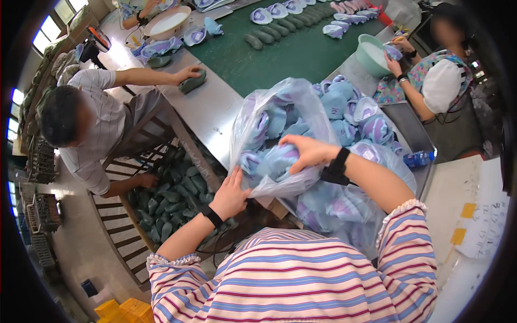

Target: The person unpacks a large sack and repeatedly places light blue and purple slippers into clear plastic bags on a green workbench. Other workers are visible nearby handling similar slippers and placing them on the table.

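Shoe (273,164): in the bag's (291,186) mouth, partly hidden by my right hand (311,153)
Right hand: across the bag's right rim, holding the shoe
Left hand (230,195): at the bag's left edge; grip, I can't tell

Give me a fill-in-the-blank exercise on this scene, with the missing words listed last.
The hand gripping a blue-and-purple piece is the person's ____ one.
The left hand touches a bag made of clear ____.
The basin toward the picture's right is pale ____.
The bottle lying on its side is ____.

Missing words: right; plastic; green; blue.
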Demonstrator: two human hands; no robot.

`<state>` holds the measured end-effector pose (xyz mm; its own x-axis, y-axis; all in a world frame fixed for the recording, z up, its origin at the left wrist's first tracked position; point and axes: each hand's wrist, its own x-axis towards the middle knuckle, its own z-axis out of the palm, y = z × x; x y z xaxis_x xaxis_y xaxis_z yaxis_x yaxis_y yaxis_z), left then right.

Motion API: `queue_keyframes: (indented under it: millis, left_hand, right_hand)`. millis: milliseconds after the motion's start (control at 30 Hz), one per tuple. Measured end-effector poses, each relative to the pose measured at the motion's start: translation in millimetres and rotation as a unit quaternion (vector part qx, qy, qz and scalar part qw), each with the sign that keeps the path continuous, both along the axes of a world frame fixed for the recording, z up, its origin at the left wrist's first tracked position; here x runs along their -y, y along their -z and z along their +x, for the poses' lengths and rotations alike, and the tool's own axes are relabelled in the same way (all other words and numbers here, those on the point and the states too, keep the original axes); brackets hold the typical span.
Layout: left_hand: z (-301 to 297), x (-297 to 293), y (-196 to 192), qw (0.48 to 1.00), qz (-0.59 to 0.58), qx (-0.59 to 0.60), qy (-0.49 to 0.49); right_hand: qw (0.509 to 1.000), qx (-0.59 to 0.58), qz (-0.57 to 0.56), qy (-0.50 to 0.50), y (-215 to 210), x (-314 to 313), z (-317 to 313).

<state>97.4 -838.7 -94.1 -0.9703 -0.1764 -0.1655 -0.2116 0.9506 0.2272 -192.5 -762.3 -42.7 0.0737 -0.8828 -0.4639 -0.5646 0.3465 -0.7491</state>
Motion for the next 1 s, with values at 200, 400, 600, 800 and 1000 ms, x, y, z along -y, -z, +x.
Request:
queue_keyframes:
  millis: [200,400,600,800,1000]
  left_hand:
    - [-33.4,-23.9,-19.2,0.985,0.020,0.015,0.173]
    - [-99.0,4.1,-40.2,0.615,0.731,-0.242,-0.171]
    - [-157.1,6.3,-62.6,0.451,0.832,-0.256,-0.195]
    - [-173.3,25.3,-28.3,0.548,0.735,-0.295,-0.270]
    - [-164.7,35.3,-60.3,0.380,0.879,-0.177,-0.226]
  right_hand:
    - [0.808,0.388,-0.252,0.365,-14.9,-38.8,-49.3]
    - [0.701,0.644,-0.096,0.291,-38.8,-57.4,-43.1]
    - [0.734,0.568,-0.004,0.372,-50.6,-41.8,-22.5]
    - [0.925,-0.054,-0.287,0.244,-55.7,-37.5,-50.2]
    - [0.961,0.047,-0.202,0.184,-72.8,-35.2,-48.2]
